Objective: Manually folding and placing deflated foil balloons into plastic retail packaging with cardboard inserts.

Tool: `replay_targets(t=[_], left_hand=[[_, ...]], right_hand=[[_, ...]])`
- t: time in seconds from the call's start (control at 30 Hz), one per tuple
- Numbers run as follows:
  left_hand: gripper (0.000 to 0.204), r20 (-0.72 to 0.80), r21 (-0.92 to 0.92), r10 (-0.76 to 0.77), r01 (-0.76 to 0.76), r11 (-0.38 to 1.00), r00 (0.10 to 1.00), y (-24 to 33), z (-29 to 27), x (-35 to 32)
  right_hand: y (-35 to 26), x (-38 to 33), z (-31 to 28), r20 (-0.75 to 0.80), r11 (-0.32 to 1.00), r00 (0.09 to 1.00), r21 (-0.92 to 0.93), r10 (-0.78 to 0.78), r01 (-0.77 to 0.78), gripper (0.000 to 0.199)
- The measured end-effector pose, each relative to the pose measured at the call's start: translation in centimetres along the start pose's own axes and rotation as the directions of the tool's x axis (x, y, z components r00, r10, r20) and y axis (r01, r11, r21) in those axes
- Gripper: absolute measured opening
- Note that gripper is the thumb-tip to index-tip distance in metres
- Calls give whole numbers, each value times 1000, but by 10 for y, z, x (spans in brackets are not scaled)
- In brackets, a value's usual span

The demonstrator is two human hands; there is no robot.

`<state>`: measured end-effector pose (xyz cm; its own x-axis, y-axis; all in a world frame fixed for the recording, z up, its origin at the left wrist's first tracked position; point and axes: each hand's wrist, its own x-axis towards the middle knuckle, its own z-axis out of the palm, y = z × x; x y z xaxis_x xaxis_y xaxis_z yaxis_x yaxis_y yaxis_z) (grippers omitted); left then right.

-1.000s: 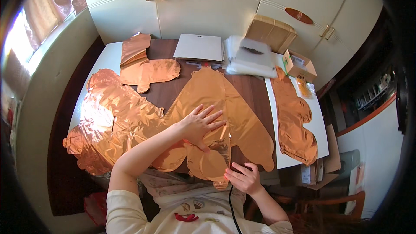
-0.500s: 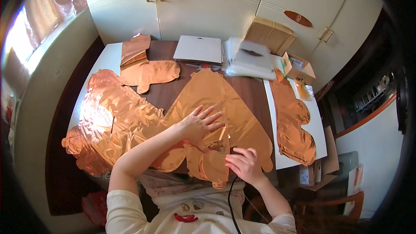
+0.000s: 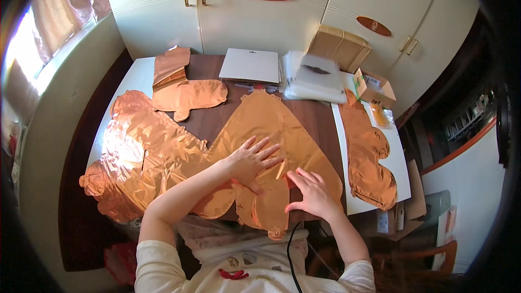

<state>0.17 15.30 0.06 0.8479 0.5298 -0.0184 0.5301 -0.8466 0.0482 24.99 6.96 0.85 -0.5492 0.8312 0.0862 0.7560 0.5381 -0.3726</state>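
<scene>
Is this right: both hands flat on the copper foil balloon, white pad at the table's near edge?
Not quite. Left hand and right hand do rest on the copper foil balloon, but the head view shows the white pad at the table's far edge, by the cabinets.

Light source: daylight is admitted through the curtained window (image 3: 32,49), far left of the table (image 3: 320,116).
Brightness: the room is evenly and warmly lit; the window is blown out.
Glare: a strong white flare is thrown off the crumpled copper foil (image 3: 125,149) at the table's left end.
Shadows: soft, faint ones are cast.
Distortion: cupboard doors (image 3: 260,16) behind the table are bowed; a black rim is seen all round.
Blur: the clear packet stack (image 3: 315,78) at the table's far edge is smeared.
</scene>
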Motion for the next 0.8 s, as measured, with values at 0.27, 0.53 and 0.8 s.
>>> replay_targets(t=[0.27,0.53,0.8], left_hand=[[112,23,34,-8,7,999,1000,4,-6,-2],[112,-39,47,-50,52,998,998,11,1,-11],[111,-39,37,-33,34,999,999,16,3,-8]], right_hand=[[9,-17,12,47,977,999,-213,-6,16,77],[11,-32,8,32,965,999,-258,-34,41,70],[34,-36,0,-105,997,994,-81,-4,-5,56]])
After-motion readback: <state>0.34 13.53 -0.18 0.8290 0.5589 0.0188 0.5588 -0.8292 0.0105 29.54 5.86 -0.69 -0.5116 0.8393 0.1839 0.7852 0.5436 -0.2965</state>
